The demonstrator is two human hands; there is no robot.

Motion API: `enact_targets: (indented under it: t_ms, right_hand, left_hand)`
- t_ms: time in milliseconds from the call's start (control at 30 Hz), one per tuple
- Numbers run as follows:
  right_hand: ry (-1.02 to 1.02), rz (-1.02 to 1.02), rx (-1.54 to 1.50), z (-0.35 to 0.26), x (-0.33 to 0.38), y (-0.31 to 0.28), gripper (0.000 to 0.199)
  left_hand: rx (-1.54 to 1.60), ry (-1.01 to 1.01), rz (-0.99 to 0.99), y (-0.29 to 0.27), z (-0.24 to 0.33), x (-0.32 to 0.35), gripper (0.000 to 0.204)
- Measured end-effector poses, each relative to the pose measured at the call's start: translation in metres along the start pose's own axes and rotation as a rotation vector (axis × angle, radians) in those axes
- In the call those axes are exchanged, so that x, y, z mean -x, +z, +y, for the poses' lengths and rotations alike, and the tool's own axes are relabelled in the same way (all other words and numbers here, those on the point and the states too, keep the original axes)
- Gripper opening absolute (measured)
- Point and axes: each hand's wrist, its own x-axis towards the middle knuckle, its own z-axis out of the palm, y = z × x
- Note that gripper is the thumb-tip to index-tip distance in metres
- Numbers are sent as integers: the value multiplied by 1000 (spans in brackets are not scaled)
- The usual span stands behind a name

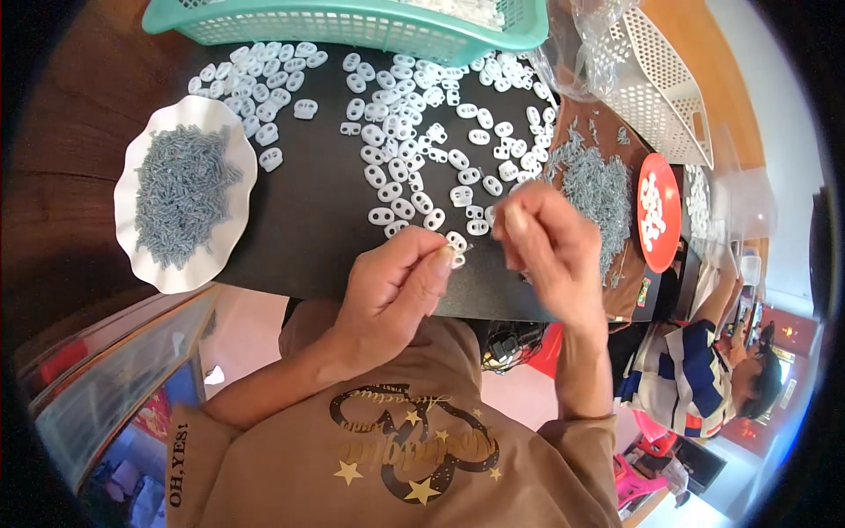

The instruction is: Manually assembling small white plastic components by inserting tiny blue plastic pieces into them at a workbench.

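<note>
My left hand [400, 286] is closed in a pinch on a white two-hole cord lock [457, 260] just above the table's near edge. A bit of grey shows beside it, perhaps a small spring. To its right my right hand [550, 246] is raised, thumb and fingers pressed together; whatever they hold, if anything, is hidden. Many loose white cord locks [400, 114] are spread over the dark table [299, 211] beyond both hands. Small grey springs [594, 189] lie in a pile on a brown cloth [572, 128], partly behind my right hand.
A wavy white plate [128, 207] heaped with grey springs stands at the left. Across the far edge sits a green basket [334, 26]. At the right are a red plate [666, 246] with small white pieces and a white perforated basket [656, 88]. Another person [682, 378] sits farther right.
</note>
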Motion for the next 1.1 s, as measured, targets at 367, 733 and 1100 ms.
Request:
enact_targets:
  t_ms: [367,733,1100]
  right_hand:
    - [-375,-92,848,11,-72,5,11]
    - [-388,-229,971,8,-83,3,17]
    - [-449,-164,950,14,-76,4,13]
  left_hand:
    - [96,-55,12,-8,-5,-2,18]
    - [116,-91,30,-10,-4,-4,16]
    - [176,-7,46,-8,-8,-2,16]
